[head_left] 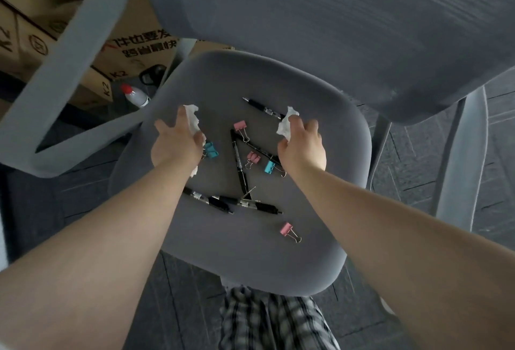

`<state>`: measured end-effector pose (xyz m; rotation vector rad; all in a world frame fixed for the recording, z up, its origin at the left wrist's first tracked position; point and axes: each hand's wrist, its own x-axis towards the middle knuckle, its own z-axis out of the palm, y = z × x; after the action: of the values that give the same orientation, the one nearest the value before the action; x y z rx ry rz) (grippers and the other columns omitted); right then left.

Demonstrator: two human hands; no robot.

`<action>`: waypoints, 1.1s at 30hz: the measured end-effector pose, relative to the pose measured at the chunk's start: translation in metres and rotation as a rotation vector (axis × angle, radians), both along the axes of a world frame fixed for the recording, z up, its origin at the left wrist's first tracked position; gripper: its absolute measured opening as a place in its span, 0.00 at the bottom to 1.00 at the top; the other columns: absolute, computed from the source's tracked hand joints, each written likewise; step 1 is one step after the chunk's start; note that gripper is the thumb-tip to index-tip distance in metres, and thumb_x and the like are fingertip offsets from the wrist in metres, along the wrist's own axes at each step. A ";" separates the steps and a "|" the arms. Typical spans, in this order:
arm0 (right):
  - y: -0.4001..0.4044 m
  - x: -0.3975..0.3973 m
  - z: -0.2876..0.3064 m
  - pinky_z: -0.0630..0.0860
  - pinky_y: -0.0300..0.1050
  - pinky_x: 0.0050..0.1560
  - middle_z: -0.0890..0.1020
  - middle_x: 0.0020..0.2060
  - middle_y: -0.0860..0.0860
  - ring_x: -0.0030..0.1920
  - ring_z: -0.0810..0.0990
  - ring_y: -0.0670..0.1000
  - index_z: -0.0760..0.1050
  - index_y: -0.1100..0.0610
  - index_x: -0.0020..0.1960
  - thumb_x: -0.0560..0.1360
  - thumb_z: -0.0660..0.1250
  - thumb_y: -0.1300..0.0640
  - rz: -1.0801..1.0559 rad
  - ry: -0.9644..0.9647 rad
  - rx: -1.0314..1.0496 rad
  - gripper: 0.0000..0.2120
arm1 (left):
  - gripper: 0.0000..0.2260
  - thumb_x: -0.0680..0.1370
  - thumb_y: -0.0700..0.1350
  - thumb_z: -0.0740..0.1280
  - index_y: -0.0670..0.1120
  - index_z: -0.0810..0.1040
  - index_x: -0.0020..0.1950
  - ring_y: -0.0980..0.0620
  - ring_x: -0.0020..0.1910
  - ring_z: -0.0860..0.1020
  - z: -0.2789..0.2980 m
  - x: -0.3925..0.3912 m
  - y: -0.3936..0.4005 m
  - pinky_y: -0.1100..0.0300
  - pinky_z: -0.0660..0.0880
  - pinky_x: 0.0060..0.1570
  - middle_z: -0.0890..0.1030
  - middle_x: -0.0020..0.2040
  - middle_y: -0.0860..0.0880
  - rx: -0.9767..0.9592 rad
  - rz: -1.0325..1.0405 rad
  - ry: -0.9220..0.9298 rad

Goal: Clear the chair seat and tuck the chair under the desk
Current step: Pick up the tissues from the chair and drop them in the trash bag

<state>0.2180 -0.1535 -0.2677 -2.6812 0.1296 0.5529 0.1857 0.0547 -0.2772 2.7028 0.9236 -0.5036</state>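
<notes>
The grey chair seat (250, 260) fills the middle of the view, its backrest (320, 21) at the top. My left hand (175, 143) is shut on a crumpled white tissue (192, 117) at the seat's left side. My right hand (302, 143) grips another white tissue (287, 124) on the right. Between and below the hands lie several black pens (239, 166) and pink (240, 126) and blue (211, 149) binder clips. One pink clip (287, 229) lies alone near the front edge.
The chair's grey armrests stand at the left (55, 76) and right (462, 160). Cardboard boxes (133, 54) and a white bottle with a red cap (133, 95) sit on the dark carpet (404, 154) beyond the left armrest. My checked shorts (264, 322) show at the bottom.
</notes>
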 end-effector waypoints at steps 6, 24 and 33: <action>0.003 0.012 -0.019 0.68 0.48 0.43 0.67 0.62 0.57 0.60 0.71 0.61 0.62 0.51 0.70 0.74 0.62 0.65 0.062 0.167 -0.116 0.27 | 0.17 0.76 0.39 0.60 0.43 0.66 0.65 0.34 0.52 0.76 -0.018 -0.005 0.006 0.52 0.68 0.42 0.75 0.57 0.36 -0.120 -0.036 0.056; 0.032 0.000 0.045 0.68 0.46 0.43 0.72 0.61 0.56 0.57 0.74 0.61 0.69 0.56 0.63 0.76 0.59 0.60 0.402 -0.002 0.033 0.15 | 0.10 0.74 0.40 0.65 0.42 0.72 0.54 0.41 0.47 0.75 0.061 -0.051 0.007 0.56 0.65 0.38 0.79 0.51 0.43 -0.219 0.076 -0.120; 0.088 -0.076 0.078 0.68 0.47 0.42 0.72 0.59 0.57 0.50 0.76 0.62 0.70 0.56 0.59 0.76 0.59 0.60 0.727 0.086 0.104 0.12 | 0.09 0.76 0.39 0.62 0.42 0.72 0.56 0.45 0.41 0.74 0.097 -0.172 0.011 0.56 0.68 0.34 0.77 0.46 0.44 -0.205 0.239 -0.044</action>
<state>0.1417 -0.0652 -0.1896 -2.5449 -0.8529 0.8495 0.0136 0.0654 -0.1798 2.3729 1.0998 -0.4597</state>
